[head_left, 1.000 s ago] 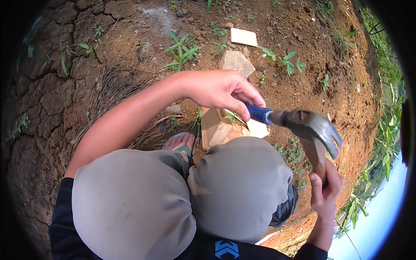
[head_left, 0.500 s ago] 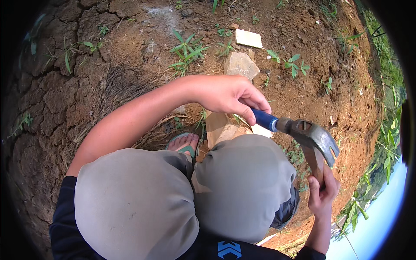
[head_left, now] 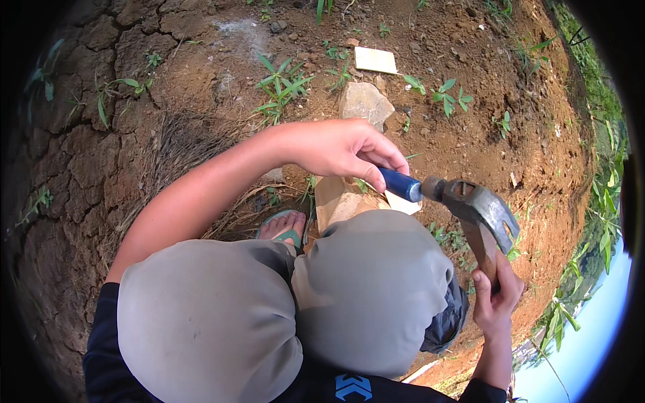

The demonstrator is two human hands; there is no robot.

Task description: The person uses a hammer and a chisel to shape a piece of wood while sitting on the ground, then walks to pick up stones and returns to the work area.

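left hand (head_left: 339,146): closed on blue handle of claw hammer (head_left: 463,205) | right hand (head_left: 496,295): closed on upright wooden stake (head_left: 485,252) beside right knee, over bare ground | hammer head-heavy, rigid; hold low on handle | stake stiff, may split

Left hand (head_left: 346,148) fisted, arm stretched forward; right hand (head_left: 496,295) raised, fingers curled shut

A pale stone (head_left: 365,104) lay on red-brown soil (head_left: 470,144). Beyond the stone sat a flat pale tile (head_left: 375,60); left of it grew a grass tuft (head_left: 281,84), and farther left the ground was cracked (head_left: 80,154).
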